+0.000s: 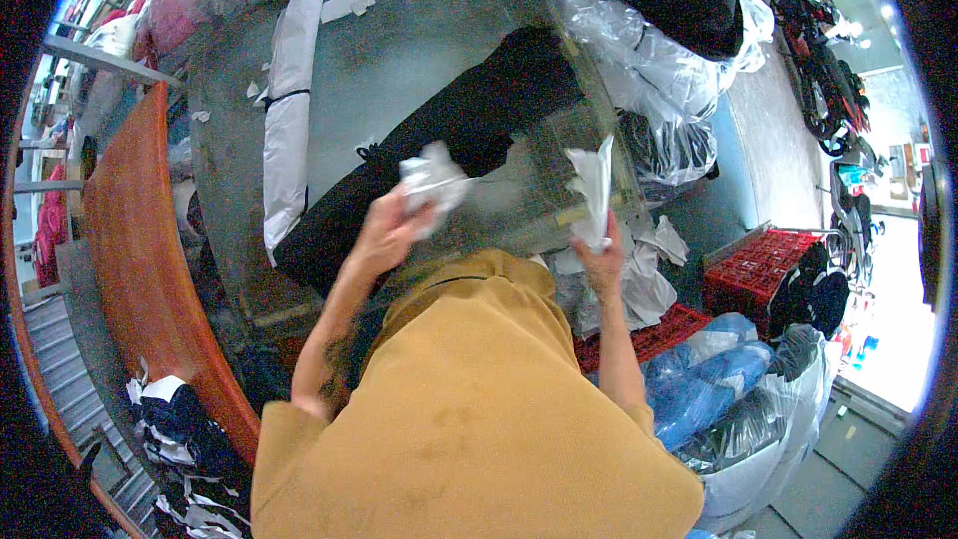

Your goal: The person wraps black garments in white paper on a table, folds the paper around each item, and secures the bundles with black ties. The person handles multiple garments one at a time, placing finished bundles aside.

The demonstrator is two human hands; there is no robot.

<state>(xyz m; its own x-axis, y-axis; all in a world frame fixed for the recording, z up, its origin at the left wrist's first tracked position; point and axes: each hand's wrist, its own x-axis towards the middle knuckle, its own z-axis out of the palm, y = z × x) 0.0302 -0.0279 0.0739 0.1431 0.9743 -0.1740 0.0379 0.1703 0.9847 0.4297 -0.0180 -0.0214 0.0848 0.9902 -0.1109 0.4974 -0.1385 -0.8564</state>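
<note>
Left hand [392, 230] has its fingers closed on a crumpled white paper scrap [434, 185], blurred and creased into a rough wad; right hand [602, 262] pinches a stiffer, folded white paper piece [592, 190] by its lower end, its edges torn and jagged. Both papers are held up over the near part of a smooth grey worktop [364, 60], apart from each other. Behind the left one lies a long black fabric bundle [449, 115], soft, matte and dark enough to swallow most of its folds (a small loop of cord shows at its near edge).

The right-hand paper stands nearly upright, its long axis running away from the fingers and its narrow tip pointing forward; the left-hand wad is too blurred to give a clear axis. The black bundle slants from near left to far right.

Counted up: two held papers, one in each hand; one black bundle; one long, flat white package [291, 110] with a dark tie across it, left of the bundle. Crumpled paper sheets [639, 284] lie heaped beside the right forearm, too overlapped to count.
</note>
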